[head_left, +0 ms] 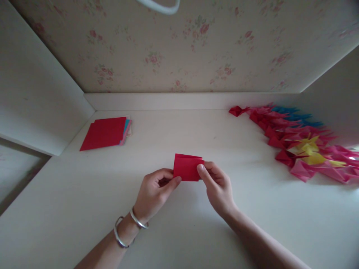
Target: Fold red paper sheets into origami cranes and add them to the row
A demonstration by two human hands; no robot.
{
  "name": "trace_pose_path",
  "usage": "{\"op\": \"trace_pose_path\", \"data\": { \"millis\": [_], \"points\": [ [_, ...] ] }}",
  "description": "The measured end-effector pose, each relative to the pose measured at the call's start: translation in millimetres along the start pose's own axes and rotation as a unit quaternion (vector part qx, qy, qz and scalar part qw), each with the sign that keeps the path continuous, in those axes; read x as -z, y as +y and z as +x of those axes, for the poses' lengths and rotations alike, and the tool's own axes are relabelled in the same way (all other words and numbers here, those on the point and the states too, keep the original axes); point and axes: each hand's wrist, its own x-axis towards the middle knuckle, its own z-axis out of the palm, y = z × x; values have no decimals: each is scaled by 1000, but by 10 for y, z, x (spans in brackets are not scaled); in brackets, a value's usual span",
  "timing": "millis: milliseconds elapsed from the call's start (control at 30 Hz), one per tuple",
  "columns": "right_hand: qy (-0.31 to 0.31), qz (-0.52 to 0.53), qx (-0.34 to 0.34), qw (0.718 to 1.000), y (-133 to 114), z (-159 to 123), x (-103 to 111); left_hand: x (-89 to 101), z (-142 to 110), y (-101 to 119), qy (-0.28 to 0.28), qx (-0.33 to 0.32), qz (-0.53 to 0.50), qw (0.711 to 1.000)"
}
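Observation:
A red sheet of origami paper (pixel 187 169), folded into a small square with its layers slightly apart at the top, is held up over the white desk. My left hand (pixel 155 190) pinches its lower left corner, thumb in front and fingers behind. At the right edge, my right hand (pixel 218 185) grips the same paper between thumb and fingers. Two silver bangles (pixel 139 219) circle my left wrist.
On the white desk (pixel 179 130), a stack of coloured paper (pixel 105 132), red on top, lies at the back left. Many folded paper cranes (pixel 297 138) in red, pink, blue and yellow crowd the right side. A flowered wall (pixel 168 52) stands behind, with white panels at the sides.

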Motion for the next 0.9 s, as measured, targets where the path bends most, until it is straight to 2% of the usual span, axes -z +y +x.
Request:
{"op": "trace_pose_path", "data": {
  "millis": [100, 200, 300, 600, 900],
  "points": [
    [-15, -3, 2, 1000, 3, -6, 10, 4, 11, 1, 2, 8, -25, 1000],
    [-23, -11, 4, 1000, 8, -8, 26, 18, 27, 20, -11, -5, 16, 1000],
    [-14, -10, -5, 1000, 17, -7, 41, 33, 36, 28, -17, 4, 36, 999],
    [31, 50, -20, 998, 76, 16, 14, 17, 42, -23, -14, 54, -17, 998],
    [18, 61, -48, 997, 111, 32, 43, 12, 39, -55, 44, 82, -27, 995]
  ]
}}
